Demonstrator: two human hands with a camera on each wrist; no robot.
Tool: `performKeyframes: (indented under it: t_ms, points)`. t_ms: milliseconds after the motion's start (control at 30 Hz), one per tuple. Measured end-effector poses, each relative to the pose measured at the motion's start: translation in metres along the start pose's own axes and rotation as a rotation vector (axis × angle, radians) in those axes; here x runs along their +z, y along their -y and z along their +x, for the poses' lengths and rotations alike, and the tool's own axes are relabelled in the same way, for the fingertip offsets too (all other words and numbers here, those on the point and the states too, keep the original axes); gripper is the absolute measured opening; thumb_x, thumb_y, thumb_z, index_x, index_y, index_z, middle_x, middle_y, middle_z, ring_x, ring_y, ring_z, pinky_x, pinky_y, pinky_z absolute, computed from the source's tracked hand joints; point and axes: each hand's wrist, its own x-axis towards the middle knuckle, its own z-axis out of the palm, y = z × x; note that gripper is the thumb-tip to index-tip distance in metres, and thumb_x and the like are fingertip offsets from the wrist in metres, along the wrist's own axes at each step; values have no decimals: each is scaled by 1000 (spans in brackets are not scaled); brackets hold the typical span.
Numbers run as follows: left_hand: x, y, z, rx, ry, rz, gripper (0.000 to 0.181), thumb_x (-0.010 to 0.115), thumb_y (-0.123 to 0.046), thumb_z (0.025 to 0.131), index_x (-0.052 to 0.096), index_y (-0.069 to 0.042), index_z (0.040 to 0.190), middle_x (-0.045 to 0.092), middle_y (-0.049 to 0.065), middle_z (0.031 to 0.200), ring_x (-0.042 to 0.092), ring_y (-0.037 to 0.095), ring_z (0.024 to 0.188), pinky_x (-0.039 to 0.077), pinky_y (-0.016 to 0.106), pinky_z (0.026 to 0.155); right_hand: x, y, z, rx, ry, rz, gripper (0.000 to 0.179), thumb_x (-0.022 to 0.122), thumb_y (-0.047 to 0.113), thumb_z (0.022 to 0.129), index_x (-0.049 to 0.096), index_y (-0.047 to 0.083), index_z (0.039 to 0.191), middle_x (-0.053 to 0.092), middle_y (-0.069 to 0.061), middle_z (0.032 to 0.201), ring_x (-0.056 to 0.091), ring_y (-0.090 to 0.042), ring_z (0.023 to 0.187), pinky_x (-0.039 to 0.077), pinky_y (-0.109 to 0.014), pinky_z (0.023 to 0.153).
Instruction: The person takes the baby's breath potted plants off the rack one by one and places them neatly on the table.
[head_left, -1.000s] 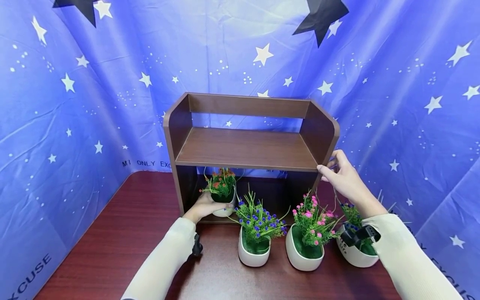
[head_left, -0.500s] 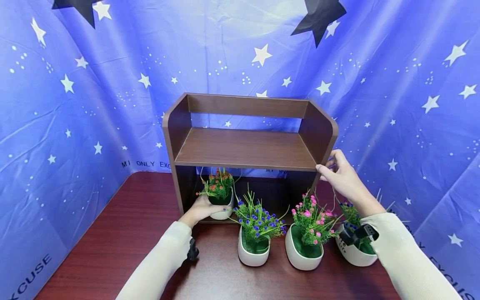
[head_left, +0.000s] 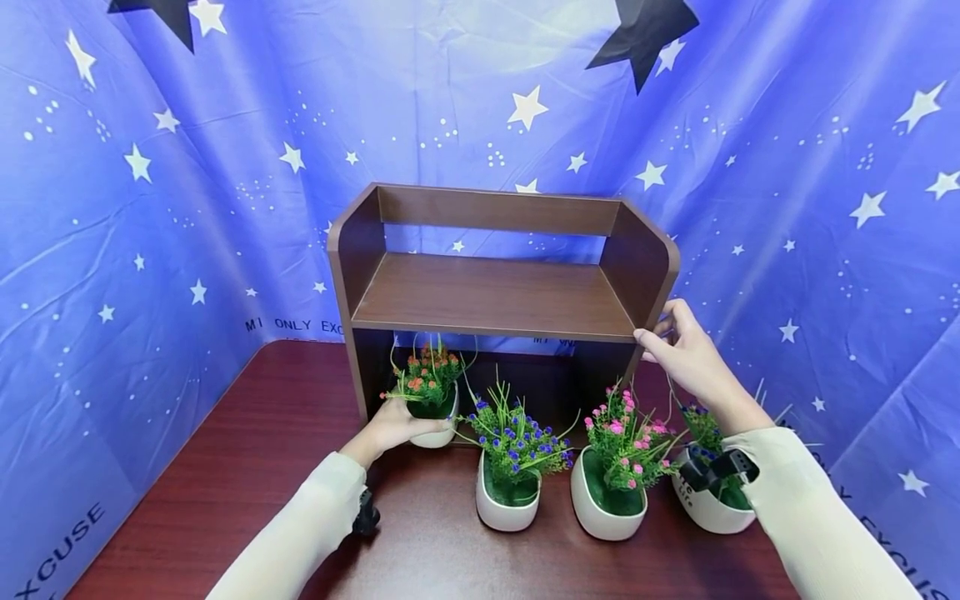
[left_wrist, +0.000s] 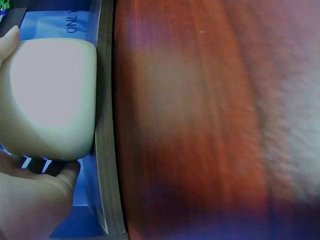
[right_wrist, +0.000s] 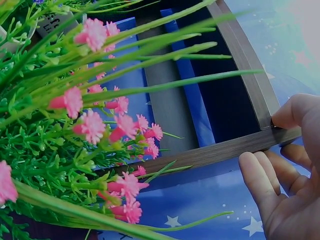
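Observation:
A white pot with orange artificial flowers is in my left hand, at the lower left opening of a brown two-tier shelf. In the left wrist view the pale pot sits between thumb and fingers, beside the shelf's edge. My right hand holds the shelf's right side panel where the upper board meets it. The right wrist view has the thumb on the front edge and the fingers of that hand against the panel's outer face.
In front of the shelf stand a pot with blue flowers and a pot with pink flowers. Another white pot is partly behind my right wrist. All rest on a reddish wooden table; a blue starred curtain surrounds it.
My left hand has moved left and slightly nearer with the orange-flowered pot. The right hand stays at the shelf's side, and the other pots have not moved.

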Motion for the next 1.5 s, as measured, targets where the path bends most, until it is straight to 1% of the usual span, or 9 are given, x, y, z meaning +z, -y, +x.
performKeyframes:
  t_ms: [100, 333, 467, 667, 967, 1133, 1233, 1433, 1500]
  points:
    - [-2, 2, -4, 23, 0, -6, 65, 91, -39, 71, 68, -9, 123, 68, 7, 120, 59, 21, 113, 47, 42, 100, 0, 0, 0, -6, -1, -5, 37, 57, 26, 103, 37, 4, 124, 44, -14, 102, 60, -24, 85, 57, -23, 78]
    - [-3, 2, -13, 127, 0, 44, 86, 91, -37, 70, 52, -8, 142, 58, 11, 137, 51, 29, 129, 39, 48, 109, 1, 0, 1, -4, 2, -11, 39, 56, 28, 103, 37, 3, 125, 44, -15, 103, 60, -31, 88, 56, -21, 77]
    - [-4, 1, -21, 143, 21, 4, 85, 92, -36, 71, 52, -8, 141, 58, 9, 137, 51, 27, 129, 38, 47, 109, 1, 0, 0, -2, -1, -14, 38, 56, 28, 103, 37, 3, 124, 45, -14, 102, 61, -29, 87, 56, -23, 77]
    - [-5, 2, -31, 251, 12, 33, 96, 92, -32, 72, 41, -7, 149, 50, 13, 145, 45, 30, 134, 34, 49, 112, 0, 1, 0, -6, -10, -6, 37, 57, 24, 102, 38, 2, 125, 47, -14, 102, 60, -20, 83, 57, -25, 78]
    - [-9, 4, -52, 255, 9, 40, 92, 90, -32, 74, 43, -7, 149, 49, 12, 147, 43, 30, 135, 33, 52, 112, -1, -2, 1, 14, -9, -38, 36, 57, 24, 103, 37, 3, 124, 46, -13, 104, 62, -22, 86, 56, -23, 75]
    - [-12, 3, -66, 152, -14, 38, 87, 91, -36, 72, 51, -9, 144, 56, 9, 140, 47, 28, 132, 35, 51, 110, -1, -2, 2, 5, -6, -43, 36, 56, 24, 103, 37, 2, 125, 46, -13, 103, 61, -21, 84, 55, -20, 74]
    - [-13, 4, -70, 134, -24, 38, 86, 91, -36, 72, 51, -9, 143, 56, 8, 140, 47, 28, 132, 35, 49, 110, -1, -2, 2, 4, -5, -43, 36, 56, 23, 103, 37, 2, 125, 45, -12, 103, 61, -22, 85, 54, -19, 73]
    - [-15, 6, -77, 195, -17, 14, 77, 90, -33, 75, 56, -11, 140, 59, 4, 138, 49, 24, 130, 37, 49, 109, 0, -2, 1, -1, -12, -35, 35, 57, 24, 103, 37, 3, 123, 44, -12, 102, 61, -20, 84, 56, -23, 75]
    - [-15, 7, -79, 208, -19, 12, 82, 90, -33, 74, 52, -11, 143, 57, 4, 140, 47, 24, 131, 35, 49, 110, 1, -1, 1, -6, -14, -29, 36, 57, 25, 103, 37, 2, 123, 45, -13, 102, 60, -20, 83, 57, -24, 76]
